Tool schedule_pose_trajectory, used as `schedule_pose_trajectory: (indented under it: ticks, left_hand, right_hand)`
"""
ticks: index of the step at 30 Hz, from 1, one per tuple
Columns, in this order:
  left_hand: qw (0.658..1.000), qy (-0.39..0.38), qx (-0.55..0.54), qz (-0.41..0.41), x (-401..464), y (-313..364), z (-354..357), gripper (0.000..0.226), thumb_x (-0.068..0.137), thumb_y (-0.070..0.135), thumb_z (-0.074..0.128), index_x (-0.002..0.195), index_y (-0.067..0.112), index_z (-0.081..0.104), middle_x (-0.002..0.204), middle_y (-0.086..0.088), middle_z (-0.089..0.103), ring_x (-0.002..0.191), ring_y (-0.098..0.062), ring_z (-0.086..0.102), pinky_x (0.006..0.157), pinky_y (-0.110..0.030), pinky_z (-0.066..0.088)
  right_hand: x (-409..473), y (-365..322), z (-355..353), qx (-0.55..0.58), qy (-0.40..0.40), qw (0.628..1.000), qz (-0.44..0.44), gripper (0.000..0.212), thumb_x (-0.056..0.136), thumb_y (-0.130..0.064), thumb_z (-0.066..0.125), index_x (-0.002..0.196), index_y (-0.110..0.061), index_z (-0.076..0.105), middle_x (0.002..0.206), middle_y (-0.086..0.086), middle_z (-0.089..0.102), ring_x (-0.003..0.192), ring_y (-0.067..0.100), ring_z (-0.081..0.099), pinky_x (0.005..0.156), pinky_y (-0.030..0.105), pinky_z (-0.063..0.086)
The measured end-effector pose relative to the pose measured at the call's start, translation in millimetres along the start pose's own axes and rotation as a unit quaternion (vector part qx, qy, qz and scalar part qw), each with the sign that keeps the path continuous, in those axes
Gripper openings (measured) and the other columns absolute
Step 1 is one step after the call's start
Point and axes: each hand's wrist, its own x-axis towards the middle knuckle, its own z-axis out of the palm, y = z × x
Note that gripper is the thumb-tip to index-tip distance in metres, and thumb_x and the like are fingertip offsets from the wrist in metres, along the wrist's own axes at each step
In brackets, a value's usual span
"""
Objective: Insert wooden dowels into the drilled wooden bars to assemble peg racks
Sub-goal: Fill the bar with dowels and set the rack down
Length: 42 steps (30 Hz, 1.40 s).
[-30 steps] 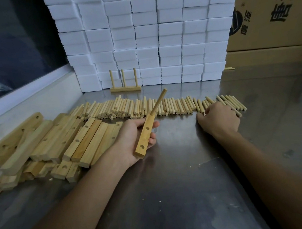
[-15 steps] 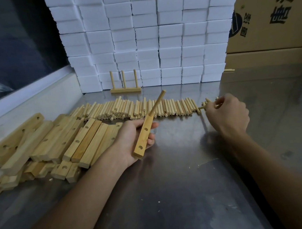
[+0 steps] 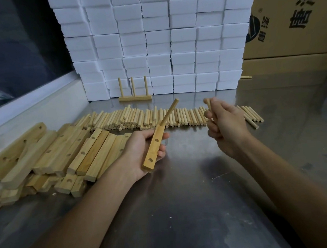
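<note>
Left hand (image 3: 141, 151): gripping drilled bar (image 3: 153, 146), one dowel (image 3: 169, 112) seated at far end. Right hand (image 3: 226, 126): pinching loose dowel (image 3: 208, 103), raised above worktop (image 3: 186, 211).

One head-worn wide-angle view is looking forward and down onto the metal table (image 3: 196, 210) — sitting close over both forearms, facing the stacked white blocks (image 3: 157, 39) at the far edge.

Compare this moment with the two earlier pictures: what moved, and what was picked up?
The right hand left the row of loose dowels, pinched one dowel and lifted it off the table toward the bar. The left hand kept holding the bar with one dowel already in it. The bar pile stayed put.
</note>
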Motion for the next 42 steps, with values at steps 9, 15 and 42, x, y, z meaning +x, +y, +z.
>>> schedule_pose_trajectory:
  ticks: [9, 15, 42]
  left_hand:
    - [1.0, -0.001, -0.002, -0.002, 2, 0, -1, 0.026, 0.101, 0.014, 0.044, 0.112, -0.002, 0.062, 0.081, -0.01, 0.072, 0.047, -0.013, 0.053, 0.039, -0.02, 0.043]
    - [1.0, -0.001, -0.01, -0.005, 3, 0, -1, 0.027, 0.101, 0.013, 0.044, 0.114, -0.002, 0.061, 0.08, -0.01, 0.072, 0.046, -0.012, 0.052, 0.04, -0.02, 0.042]
    - [0.996, 0.067, 0.018, 0.049, 1, -6, 6, 0.027, 0.102, 0.016, 0.041, 0.096, 0.008, 0.067, 0.051, -0.002, 0.055, 0.04, -0.013, 0.049, 0.036, -0.021, 0.038]
  right_hand:
    - [0, 7, 5, -0.097, 0.006, 0.995, 0.004, 0.017, 0.098, -0.026, 0.06, 0.097, -0.014, 0.072, 0.075, -0.005, 0.057, 0.063, 0.007, 0.047, 0.058, 0.02, 0.039]
    - [3, 15, 2, -0.273, 0.022, 0.953, -0.129, 0.016, 0.097, -0.031, 0.062, 0.105, -0.021, 0.072, 0.083, -0.012, 0.068, 0.076, 0.0, 0.059, 0.071, 0.019, 0.046]
    - [-27, -8, 39, -0.564, -0.242, 0.701, -0.363, 0.014, 0.092, -0.017, 0.068, 0.102, -0.017, 0.078, 0.088, -0.003, 0.066, 0.072, 0.005, 0.052, 0.067, 0.018, 0.043]
